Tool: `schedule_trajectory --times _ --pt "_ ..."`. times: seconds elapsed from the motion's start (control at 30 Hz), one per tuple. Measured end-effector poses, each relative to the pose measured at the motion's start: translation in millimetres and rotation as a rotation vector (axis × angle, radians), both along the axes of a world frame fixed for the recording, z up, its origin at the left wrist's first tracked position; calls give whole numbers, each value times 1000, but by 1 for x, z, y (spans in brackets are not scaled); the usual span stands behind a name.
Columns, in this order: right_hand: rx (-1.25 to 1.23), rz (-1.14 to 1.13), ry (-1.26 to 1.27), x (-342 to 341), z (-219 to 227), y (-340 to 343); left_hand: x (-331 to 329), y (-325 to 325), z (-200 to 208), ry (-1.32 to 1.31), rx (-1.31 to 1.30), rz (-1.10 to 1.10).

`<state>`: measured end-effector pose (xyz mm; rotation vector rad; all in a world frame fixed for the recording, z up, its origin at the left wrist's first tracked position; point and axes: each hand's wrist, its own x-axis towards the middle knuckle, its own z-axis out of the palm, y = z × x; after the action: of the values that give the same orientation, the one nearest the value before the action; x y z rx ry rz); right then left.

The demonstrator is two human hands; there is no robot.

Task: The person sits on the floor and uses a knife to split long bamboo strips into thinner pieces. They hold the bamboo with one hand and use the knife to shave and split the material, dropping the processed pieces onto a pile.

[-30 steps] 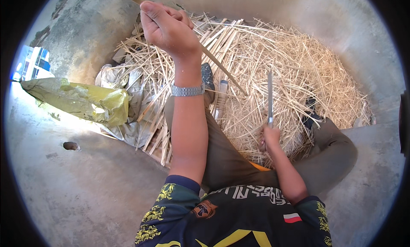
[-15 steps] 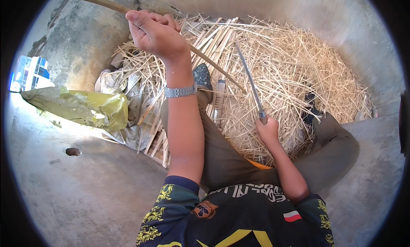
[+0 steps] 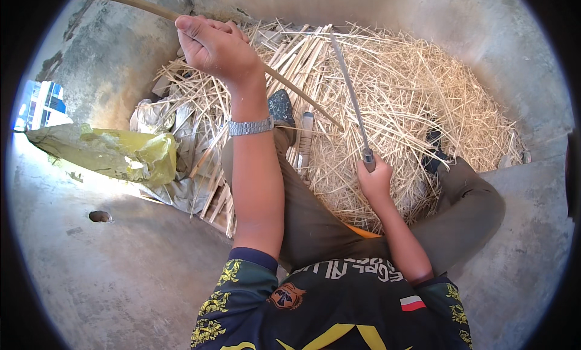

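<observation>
My left hand (image 3: 221, 56), raised at the upper left, is closed around a long thin strip of bamboo or wood (image 3: 301, 97). The strip slants from the upper left edge down to a tip over the pile. Lower and to the right, my right hand (image 3: 376, 181) grips a long knife (image 3: 348, 86) by its handle, blade pointing away from me and slightly left. A gap shows between the blade and the strip's lower end. Under both lies a heap of pale shavings (image 3: 460, 102), with longer split strips (image 3: 296, 56) at its far left part.
Grey concrete walls (image 3: 484, 23) curve round the pile. A torn yellow sack (image 3: 142, 159) lies at the left, above a round hole (image 3: 100, 217) in the concrete. Between my legs rests a narrow flat object with a ribbed or wrapped part (image 3: 305, 141). My shoe (image 3: 281, 106) stands among shavings.
The knife has turned, its tip shifting slightly left and away from me. Both hands keep their holds, and the strip has barely moved.
</observation>
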<state>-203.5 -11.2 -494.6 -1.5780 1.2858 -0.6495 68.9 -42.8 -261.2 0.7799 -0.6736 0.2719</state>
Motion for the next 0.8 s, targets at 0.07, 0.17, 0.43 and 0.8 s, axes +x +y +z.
schedule_trajectory --times 0.07,0.17,0.43,0.8 --pt "7 17 -48 -3 -30 -2 -6 -8 0 11 13 -17" --pt "271 110 360 -20 -105 -21 -14 -14 4 37 18 -79" --pt "107 124 202 4 -41 -7 4 -8 -2 -25 34 15" --pt "335 -47 254 -25 -133 -15 0 -5 1 -3 1 -35"
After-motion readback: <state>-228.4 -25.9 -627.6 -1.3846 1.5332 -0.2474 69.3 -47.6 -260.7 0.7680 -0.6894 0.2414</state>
